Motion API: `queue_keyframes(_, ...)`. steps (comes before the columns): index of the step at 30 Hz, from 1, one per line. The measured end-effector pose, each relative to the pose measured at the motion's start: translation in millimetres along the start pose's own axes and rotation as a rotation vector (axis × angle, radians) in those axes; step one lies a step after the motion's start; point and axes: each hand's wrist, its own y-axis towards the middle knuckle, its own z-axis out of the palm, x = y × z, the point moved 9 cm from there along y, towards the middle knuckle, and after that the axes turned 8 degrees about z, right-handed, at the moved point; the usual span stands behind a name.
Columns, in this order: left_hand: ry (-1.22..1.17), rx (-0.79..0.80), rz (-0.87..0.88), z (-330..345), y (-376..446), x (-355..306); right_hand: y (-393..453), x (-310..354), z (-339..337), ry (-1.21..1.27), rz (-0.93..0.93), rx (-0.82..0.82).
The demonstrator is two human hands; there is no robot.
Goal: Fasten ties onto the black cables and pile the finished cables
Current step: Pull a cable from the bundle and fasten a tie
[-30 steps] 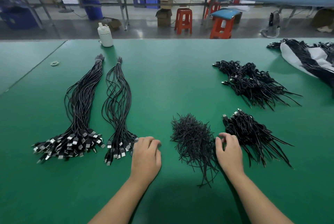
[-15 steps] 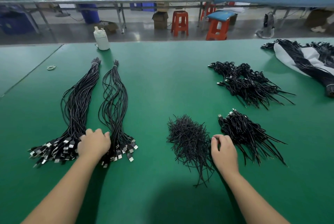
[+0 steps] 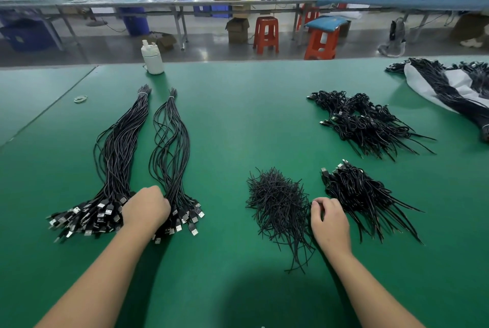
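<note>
Cables (image 3: 169,147) on green counter (image 3: 238,121): left hand (image 3: 145,208) grip curled among plug ends, clamping unclear; right hand (image 3: 329,221) grip curled beside ties (image 3: 277,200), holding nothing visible.

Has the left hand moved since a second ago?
Yes. The left hand went left, away from the heap of ties, and now sits at the plug ends between the two long cable bundles.
</note>
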Motion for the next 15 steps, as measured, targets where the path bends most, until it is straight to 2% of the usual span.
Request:
queue_keyframes(4,0.184,-0.002,0.141,-15,-13,-38,0,0,0,0.0,0.007,0.004)
queue_keyframes(10,0.461,0.181,0.498,2,-55,-114,-1,2,-2,0.008,0.013,0.008)
queue_keyframes(13,0.507,0.282,0.657,5,-78,-142,-3,1,-2,0.032,0.024,0.011)
queue_keyframes(15,0.495,0.337,0.703,5,-87,-152,-3,3,-4,0.06,0.025,0.001)
